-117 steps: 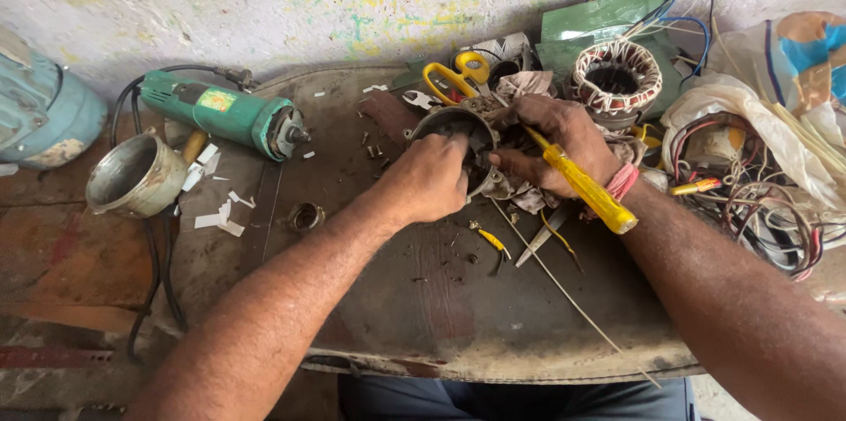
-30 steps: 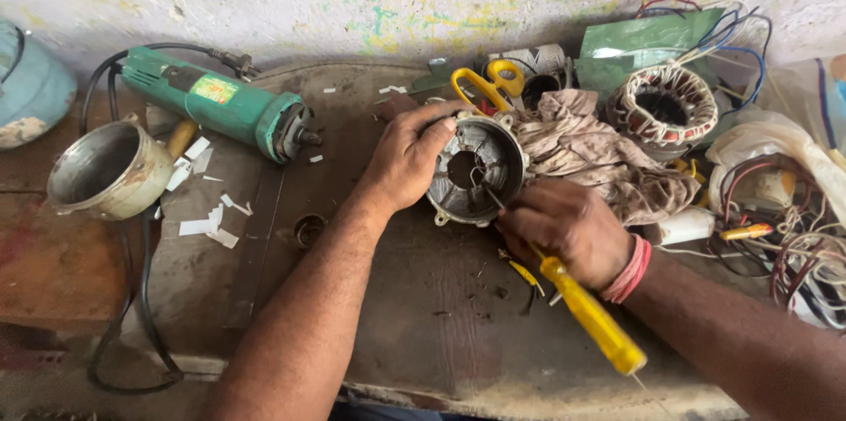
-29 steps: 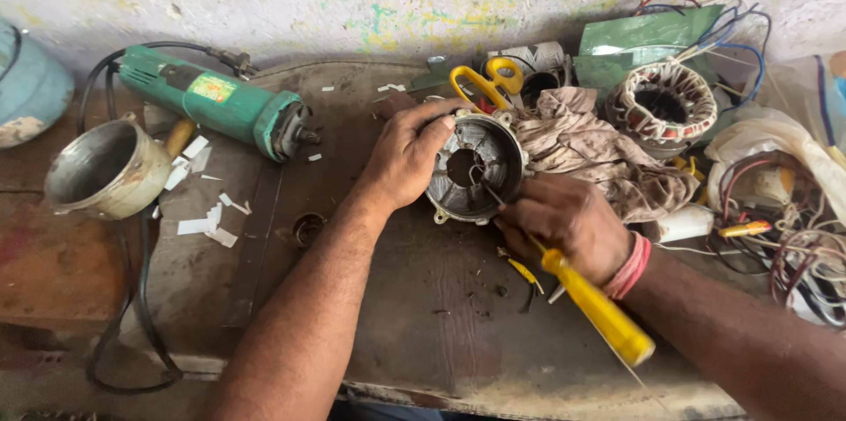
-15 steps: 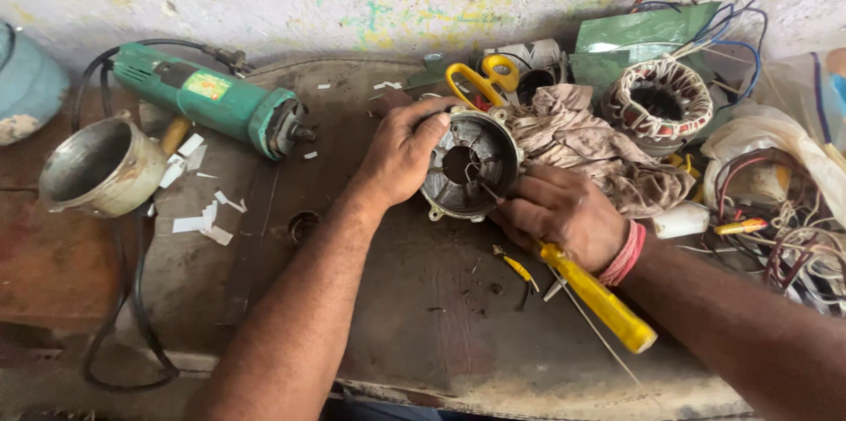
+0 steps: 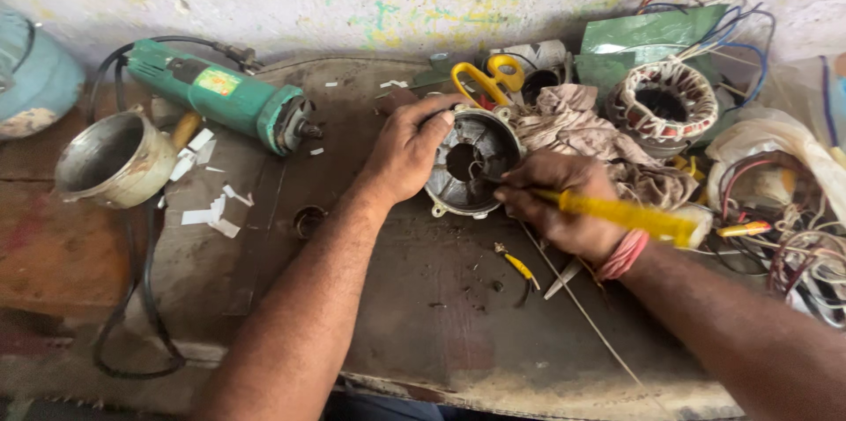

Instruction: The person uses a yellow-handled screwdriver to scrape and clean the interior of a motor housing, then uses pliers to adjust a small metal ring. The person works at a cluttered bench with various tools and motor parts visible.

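Rag [image 5: 573, 126] (scissors [image 5: 480, 81] nearby) beside motor cover [image 5: 471, 161]

green angle grinder [image 5: 231, 102] | metal cup [image 5: 115, 159] | yellow scissors [image 5: 483, 79] | wound stator [image 5: 663, 104] | rag [image 5: 586, 133]

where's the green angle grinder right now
In the head view the green angle grinder lies upper left on the bench, by the wall, between the metal cup and the left hand.
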